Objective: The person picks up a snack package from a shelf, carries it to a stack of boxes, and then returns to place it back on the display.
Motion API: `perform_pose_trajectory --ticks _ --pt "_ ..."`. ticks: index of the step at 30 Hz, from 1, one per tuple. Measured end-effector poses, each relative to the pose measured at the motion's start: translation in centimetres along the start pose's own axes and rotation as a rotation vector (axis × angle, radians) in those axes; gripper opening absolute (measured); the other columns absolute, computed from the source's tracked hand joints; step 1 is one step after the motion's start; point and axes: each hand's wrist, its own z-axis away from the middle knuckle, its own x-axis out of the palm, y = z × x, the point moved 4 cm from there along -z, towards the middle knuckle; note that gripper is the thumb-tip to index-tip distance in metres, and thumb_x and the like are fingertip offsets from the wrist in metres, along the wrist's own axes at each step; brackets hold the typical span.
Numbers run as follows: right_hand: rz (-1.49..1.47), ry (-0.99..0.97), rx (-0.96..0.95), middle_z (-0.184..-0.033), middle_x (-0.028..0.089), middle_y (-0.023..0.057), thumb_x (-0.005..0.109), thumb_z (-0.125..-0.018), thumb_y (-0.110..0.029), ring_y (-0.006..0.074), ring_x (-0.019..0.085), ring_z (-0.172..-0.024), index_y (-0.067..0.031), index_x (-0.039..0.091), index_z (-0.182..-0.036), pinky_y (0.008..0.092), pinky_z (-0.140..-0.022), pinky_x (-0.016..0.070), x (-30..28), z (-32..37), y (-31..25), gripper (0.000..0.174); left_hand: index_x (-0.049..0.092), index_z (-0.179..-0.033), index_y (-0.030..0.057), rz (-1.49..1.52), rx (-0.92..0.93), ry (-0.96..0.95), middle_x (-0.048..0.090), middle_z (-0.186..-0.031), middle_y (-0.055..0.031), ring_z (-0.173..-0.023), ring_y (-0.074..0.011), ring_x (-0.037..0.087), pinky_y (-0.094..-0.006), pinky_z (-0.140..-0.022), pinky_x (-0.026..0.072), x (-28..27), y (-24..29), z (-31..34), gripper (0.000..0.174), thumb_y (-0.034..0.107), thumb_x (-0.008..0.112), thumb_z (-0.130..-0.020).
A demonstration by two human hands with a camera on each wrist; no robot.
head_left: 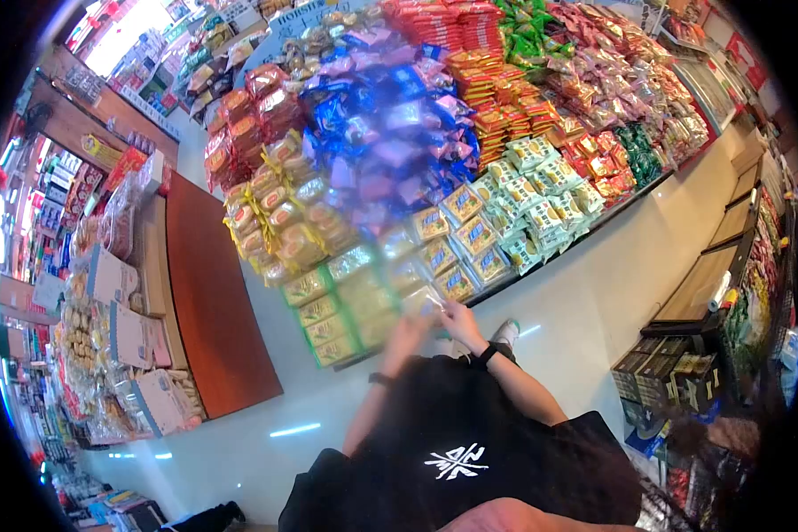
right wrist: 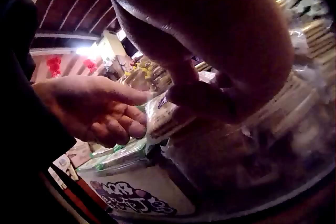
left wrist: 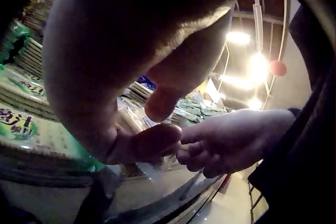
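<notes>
Both hands meet at the display's front edge, over a clear-wrapped snack packet (right wrist: 167, 113) with pale, biscuit-like contents. The left hand (head_left: 406, 337) pinches the packet's near side in the right wrist view, its other fingers curled below. From the opposite side, the right hand (head_left: 461, 323) has thumb and forefinger on the wrapper. In the left wrist view the right hand (left wrist: 236, 137) comes close to the left thumb, and the left hand (left wrist: 84, 71) covers much of the packet. Green-edged packs (head_left: 325, 330) lie beside the left hand, and yellow square packs (head_left: 459, 284) beyond the right.
The display table is heaped with blue-wrapped snacks (head_left: 408, 84), yellow-tied packs (head_left: 270, 208), white-green packets (head_left: 545, 199) and orange packets (head_left: 496, 89). A brown counter (head_left: 213, 301) stands at the left. Dark boxes (head_left: 665, 377) and wooden shelves (head_left: 700, 284) are at the right.
</notes>
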Motion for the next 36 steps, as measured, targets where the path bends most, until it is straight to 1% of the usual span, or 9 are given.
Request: perform_pose_trajectory --ticks 6,11,17,21,24,27,30,33,36 --pt "-0.065 0.02 -0.041 -0.075 0.068 0.0128 0.059 -0.089 -0.017 0.0167 0.067 -0.066 0.0051 0.057 -0.099 0.0294 -0.056 0.0519 -1.1 1.0 -3.8 0.025 0.059 -0.087 -0.001 -0.157 -0.004 0.037 0.066 -0.076 -0.0164 -0.07 -0.0277 0.064 -0.038 -0.062 0.0486 1.0 -4.1 -1.6 0.041 0.04 0.055 -0.09" --pt "-0.001 0.103 -0.09 -0.072 0.066 0.0081 0.06 -0.088 -0.017 0.0116 0.063 -0.063 0.005 0.057 -0.11 0.0262 -0.054 0.0476 -1.6 0.8 -2.5 0.031 0.059 -0.099 -0.0037 -0.062 0.034 0.009 0.062 -0.089 -0.0248 -0.084 -0.0382 0.062 -0.0461 -0.073 0.0476 0.7 -1.9 -0.6 0.047 0.043 0.054 -0.089" --pt "-0.226 0.12 -0.03 -0.071 0.062 0.0015 0.064 -0.087 -0.021 0.0055 0.055 -0.061 0.0034 0.057 -0.116 0.0215 -0.053 0.0421 -2.1 2.9 -4.0 0.039 0.058 -0.098 -0.0043 -0.053 0.025 -0.087 0.062 -0.091 -0.0242 -0.085 -0.0377 0.06 -0.0448 -0.074 0.0464 1.9 -3.5 -0.6 0.051 0.046 0.055 -0.089" --pt "-0.125 0.194 0.02 -0.068 0.06 -0.0001 0.066 -0.086 -0.023 0.0049 0.053 -0.06 0.0006 0.059 -0.113 0.0218 -0.052 0.04 -2.1 4.1 -3.2 0.037 0.06 -0.098 -0.0016 0.132 -0.018 -0.228 0.064 -0.09 -0.0175 -0.081 -0.0255 0.062 -0.0376 -0.07 0.0479 2.1 -2.8 -0.5 0.041 0.038 0.061 -0.088" --pt "-0.083 0.209 0.001 -0.068 0.059 -0.0003 0.067 -0.084 -0.026 0.0051 0.052 -0.059 -0.0013 0.061 -0.11 0.0226 -0.05 0.0393 -1.7 4.7 -3.7 0.036 0.06 -0.098 -0.0008 0.16 0.03 -0.143 0.065 -0.09 -0.0133 -0.08 -0.0198 0.061 -0.0343 -0.068 0.0483 1.4 -1.8 -0.3 0.037 0.034 0.064 -0.088" --pt "-0.054 0.193 0.036 -0.069 0.059 0.0006 0.067 -0.084 -0.028 0.0056 0.05 -0.057 -0.0014 0.062 -0.107 0.0233 -0.048 0.0394 -1.5 4.9 -4.4 0.036 0.057 -0.105 -0.0024 0.154 -0.115 -0.338 0.064 -0.094 -0.0134 -0.083 -0.0199 0.06 -0.0343 -0.072 0.0484 1.2 -2.0 -1.1 0.043 0.036 0.064 -0.087" --pt "-0.11 0.183 -0.008 -0.074 0.058 0.0003 0.067 -0.084 -0.027 0.0059 0.047 -0.053 -0.0026 0.06 -0.106 0.0235 -0.044 0.0387 -1.1 4.2 -1.3 0.033 0.053 -0.112 -0.0039 0.153 -0.037 -0.244 0.063 -0.1 -0.0147 -0.087 -0.02 0.059 -0.0337 -0.076 0.0478 3.0 -5.7 -2.8 0.051 0.038 0.065 -0.086" --pt "-0.137 0.155 0.053 -0.074 0.058 -0.0008 0.066 -0.085 -0.026 0.0052 0.047 -0.052 -0.0035 0.058 -0.106 0.0225 -0.043 0.0374 -1.8 5.1 -3.2 0.032 0.049 -0.118 -0.0047 0.23 -0.099 -0.283 0.061 -0.107 -0.0161 -0.092 -0.0207 0.058 -0.0332 -0.08 0.0469 0.5 -0.5 0.0 0.059 0.042 0.066 -0.085" --pt "-0.165 0.178 0.047 -0.072 0.055 -0.0017 0.066 -0.085 -0.026 0.004 0.045 -0.051 -0.0033 0.057 -0.107 0.0208 -0.043 0.0352 -2.6 6.6 -4.6 0.033 0.053 -0.114 -0.0044 0.256 -0.083 -0.346 0.062 -0.102 -0.0147 -0.09 -0.0209 0.059 -0.0331 -0.081 0.0469 1.6 -1.9 0.1 0.056 0.041 0.066 -0.085"
